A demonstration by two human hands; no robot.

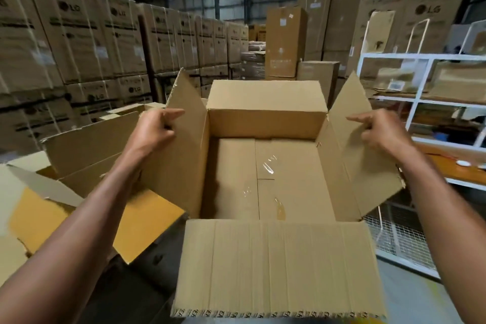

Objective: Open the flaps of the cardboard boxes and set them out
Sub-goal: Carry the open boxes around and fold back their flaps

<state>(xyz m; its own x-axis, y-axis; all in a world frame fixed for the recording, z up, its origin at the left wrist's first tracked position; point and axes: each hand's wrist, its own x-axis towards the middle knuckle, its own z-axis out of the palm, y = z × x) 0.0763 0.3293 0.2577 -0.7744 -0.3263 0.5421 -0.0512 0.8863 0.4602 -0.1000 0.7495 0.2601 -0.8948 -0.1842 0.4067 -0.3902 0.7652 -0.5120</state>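
While our fingers [168,117] curl over the edge of the left flap [184,144], our left hand [155,127] grips that flap with the thumb pointing inward across its inner face. On the other side, our right hand [376,129] grips the right flap [360,155] the same way, fingers curled behind the cardboard and the thumb lying along the front. Both flaps stand up and lean outward from the box [265,179], which sits right in front of us at the middle of the view. We see its far flap [267,93] standing upright and its near flap [278,268] folded down toward us, its ribbed face up and a row of print along its lower edge. Inside, the bottom of the box is closed, with shiny clear tape [269,166] over the seam. Whether the box rests on a bench we cannot tell, since its underside is hidden.

To our left lie more opened boxes [89,144], one with a yellowish flap [147,221] spread toward us. Behind them rise stacked cartons [79,39] bound with straps. Tall cartons [285,42] stand straight ahead, further back. To our right we see a white rack [420,102] holding pieces of cardboard, and a wire mesh panel [402,242] low down beside the right flap.
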